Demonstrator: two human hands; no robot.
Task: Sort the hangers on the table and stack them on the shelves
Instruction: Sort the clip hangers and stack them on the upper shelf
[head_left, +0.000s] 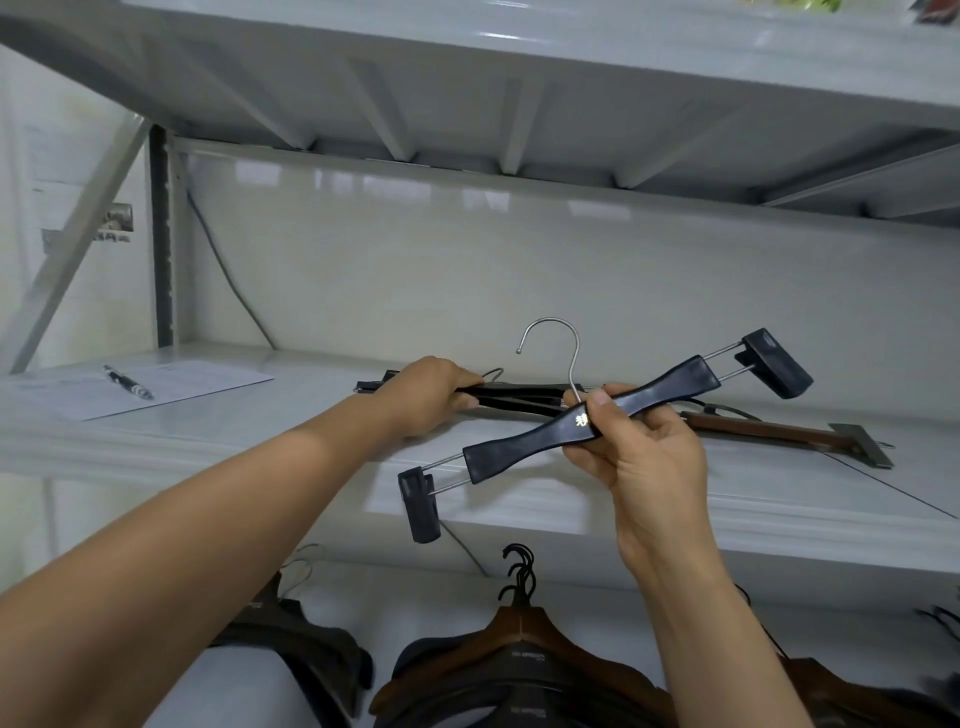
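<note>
Where the view is nearest, at six o'clock, brown coat hangers (524, 639) lie piled on a white surface below the shelf (571, 499), their black hooks pointing to twelve. Darker ones (311, 654) lie at seven o'clock from them.

Above that pile, the right hand (644, 457) grasps a black hanger (670, 382) by the middle of its bar, with the thumb on top just beside the steel hook and the fingers curled beneath. It is held in the air over the shelf's front edge, tilted. One clip hangs low at eight o'clock from the hand, the other sits high at two o'clock, and the hook stands up towards twelve.

Further in, at ten o'clock from the right hand, the left hand (423, 397) is closed round the left part of a stack (519, 395) of black hangers. The stack lies flat on the shelf and runs off towards three o'clock, behind the held one. Whether the two touch cannot be told.

At three o'clock from the stack, a brown hanger (769, 430) with a metal clip lies flat on the shelf, just behind the right hand.

Far off at nine o'clock, a pen (127, 383) rests on a paper (171, 382). Behind them a cable (228, 270) runs down the wall, and the top shelf (467, 78) spans twelve o'clock.
</note>
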